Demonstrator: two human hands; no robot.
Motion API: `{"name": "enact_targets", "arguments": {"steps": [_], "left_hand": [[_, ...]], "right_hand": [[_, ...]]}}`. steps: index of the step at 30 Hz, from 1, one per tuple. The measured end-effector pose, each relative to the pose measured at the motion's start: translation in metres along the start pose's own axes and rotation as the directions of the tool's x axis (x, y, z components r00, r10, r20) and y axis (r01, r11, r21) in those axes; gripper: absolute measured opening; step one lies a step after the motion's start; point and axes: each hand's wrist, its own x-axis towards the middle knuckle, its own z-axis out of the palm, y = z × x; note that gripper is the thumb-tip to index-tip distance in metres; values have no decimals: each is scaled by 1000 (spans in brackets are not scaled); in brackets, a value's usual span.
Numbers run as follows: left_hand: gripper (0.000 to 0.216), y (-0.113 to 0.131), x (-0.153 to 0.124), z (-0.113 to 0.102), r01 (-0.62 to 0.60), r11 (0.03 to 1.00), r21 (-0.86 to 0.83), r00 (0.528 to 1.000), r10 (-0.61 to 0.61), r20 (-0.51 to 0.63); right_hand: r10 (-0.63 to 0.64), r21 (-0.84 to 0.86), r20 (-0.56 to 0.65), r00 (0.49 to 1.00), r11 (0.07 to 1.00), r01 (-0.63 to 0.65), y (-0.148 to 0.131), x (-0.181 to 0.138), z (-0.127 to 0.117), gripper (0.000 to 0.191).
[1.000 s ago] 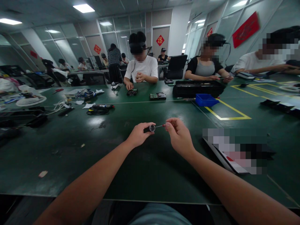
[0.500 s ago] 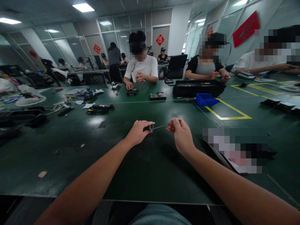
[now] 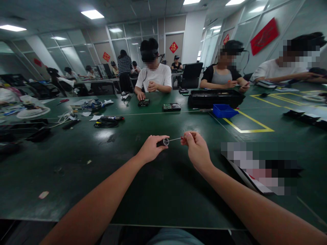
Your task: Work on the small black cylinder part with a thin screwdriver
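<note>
Clasping the tube point(image 3: 161, 143) between thumb and fingers, the left hand point(image 3: 150, 149) seemingly steadies its open end for the screwdriver point(image 3: 175, 139), whose shaft spans the hands, pinched by the curled right hand point(image 3: 198, 148).

Head view: the camera sits on the wearer's head and faces forward and slightly down across the green table point(image 3: 158, 187). The forearms point(image 3: 102, 195) enter from below; the left hand point(image 3: 150, 149) and right hand point(image 3: 198, 148) are near, around mid-frame; the ceiling point(image 3: 56, 14) spans the top.
</note>
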Motion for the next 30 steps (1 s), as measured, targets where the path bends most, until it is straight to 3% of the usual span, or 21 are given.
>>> {"name": "enact_targets", "arguments": {"steps": [20,26,30], "left_hand": [[41,3,-1,-4,34,999,-15,999,-33,17],[42,5,-1,-4,34,999,-5,999,-34,15],[41,3,-2,-3,30,1000,-1,999,-30,18]], "right_hand": [[-4,40,0,1000,999,4,0,2,-2,25],[-55,-102,-2,998,993,54,-9,-2,-3,30],[-106,-314,38,994,943,113,-20,-5,-6,37]]}}
